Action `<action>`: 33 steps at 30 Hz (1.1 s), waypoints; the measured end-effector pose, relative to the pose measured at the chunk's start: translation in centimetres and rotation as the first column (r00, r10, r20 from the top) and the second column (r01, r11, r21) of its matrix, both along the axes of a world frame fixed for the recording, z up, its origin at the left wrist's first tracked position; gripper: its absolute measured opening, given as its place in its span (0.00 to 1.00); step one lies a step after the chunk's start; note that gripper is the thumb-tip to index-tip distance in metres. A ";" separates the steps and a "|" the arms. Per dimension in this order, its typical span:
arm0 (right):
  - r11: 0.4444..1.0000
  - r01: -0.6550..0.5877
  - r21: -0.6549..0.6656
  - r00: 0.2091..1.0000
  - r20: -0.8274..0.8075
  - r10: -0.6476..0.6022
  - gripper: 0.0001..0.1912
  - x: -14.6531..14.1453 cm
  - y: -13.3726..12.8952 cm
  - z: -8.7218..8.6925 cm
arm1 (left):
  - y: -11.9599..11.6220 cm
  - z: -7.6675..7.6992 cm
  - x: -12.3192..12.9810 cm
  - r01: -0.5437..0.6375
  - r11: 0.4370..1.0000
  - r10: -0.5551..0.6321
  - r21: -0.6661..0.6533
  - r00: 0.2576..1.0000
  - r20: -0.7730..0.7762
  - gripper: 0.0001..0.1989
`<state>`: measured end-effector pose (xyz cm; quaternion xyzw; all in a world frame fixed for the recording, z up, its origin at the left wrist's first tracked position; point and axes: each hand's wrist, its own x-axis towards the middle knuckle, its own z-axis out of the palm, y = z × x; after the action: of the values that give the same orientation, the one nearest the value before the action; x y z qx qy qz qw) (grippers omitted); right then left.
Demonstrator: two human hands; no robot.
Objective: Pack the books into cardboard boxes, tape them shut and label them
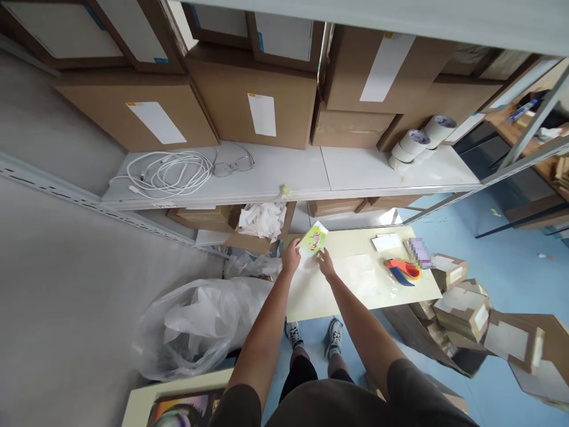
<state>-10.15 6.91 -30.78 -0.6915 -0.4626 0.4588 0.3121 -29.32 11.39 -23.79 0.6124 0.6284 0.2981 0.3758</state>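
Observation:
A small card [315, 238] with a green and pink picture is held tilted above the pale yellow table [311, 303]. The fingers of my left hand [291, 256] are closed on its left edge. At the lower right corner, my right hand [326, 263] has its fingertips closed on the same card. Beneath and right of the hands, a whitish flat sheet [362, 274] lies on the table. Farther right are some white cards [386, 242], a red and blue object that looks like a tape dispenser [403, 271], and a blurred purple item [419, 253].
Behind the table stands a shelf [284, 172] with cardboard boxes [253, 107], a coiled white cable [173, 173], eyeglasses [233, 166] and tape rolls [415, 142]. An open box of white paper [263, 220] sits below. A plastic bag [200, 326] stands left; several cartons [462, 305] lie right.

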 end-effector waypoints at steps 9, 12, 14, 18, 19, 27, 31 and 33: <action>0.927 0.240 0.287 0.932 -0.334 -0.138 0.35 3.2 0.7 11.5 | -2.0 6.0 -0.2 -0.055 0.992 0.008 0.113 0.925 0.380 0.16; 0.957 0.144 0.253 0.948 -0.313 -0.060 0.28 3.4 -2.3 12.6 | -5.3 4.4 -1.9 -0.120 0.993 0.115 -0.016 0.887 0.448 0.21; 0.981 0.077 0.177 0.967 -0.252 -0.030 0.26 3.0 -5.0 11.6 | -8.6 2.3 -2.7 -0.157 0.980 0.196 -0.123 0.864 0.464 0.21; 1.000 0.002 0.006 0.998 -0.064 -0.002 0.24 1.7 -9.0 7.7 | -14.7 -1.9 -3.4 -0.224 0.914 0.330 -0.337 0.896 0.299 0.19; 0.999 -0.018 -0.035 1.000 -0.012 0.017 0.24 1.4 -9.5 6.8 | -15.6 -2.7 -3.4 -0.240 0.898 0.342 -0.369 0.909 0.240 0.19; 0.956 -0.148 -0.254 0.918 0.323 0.228 0.31 0.3 -11.1 4.7 | -16.4 -5.4 -4.4 -0.326 0.828 0.241 -0.457 0.942 -0.234 0.24; 0.886 -0.347 -0.308 0.862 0.267 0.431 0.34 -0.8 -12.7 4.0 | -16.5 -6.1 -4.1 -0.284 0.823 0.204 -0.492 0.956 -0.210 0.15; 0.846 -0.384 -0.370 0.829 0.266 0.492 0.36 -1.4 -13.3 3.5 | -16.6 -6.2 -3.9 -0.291 0.825 0.212 -0.485 0.954 -0.212 0.14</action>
<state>-11.56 -6.36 -27.29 -0.6749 -0.5829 0.4526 0.0005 -33.17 -5.22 -30.00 0.4228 0.7863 0.1210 0.4340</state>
